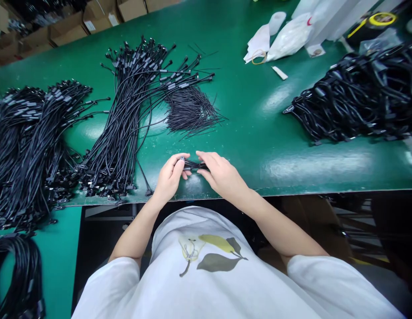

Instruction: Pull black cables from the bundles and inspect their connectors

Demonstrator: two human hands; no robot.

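Both hands meet just above the near edge of the green table (245, 128). My left hand (170, 176) is closed, pinching one end of a short folded black cable (193, 165). My right hand (219, 174) is curled over the other end of the same cable, fingers pressed on it. A pile of thin black cable ties (190, 110) lies straight ahead of the hands. Long black cables (126, 119) are fanned out on the table to the left of the hands.
More black cables (29, 146) are heaped at the far left, and coiled cable bundles (362, 95) at the right. White plastic bags (285, 35) and a yellow tape roll (382, 18) sit at the back right. Cardboard boxes (69, 31) line the far left edge.
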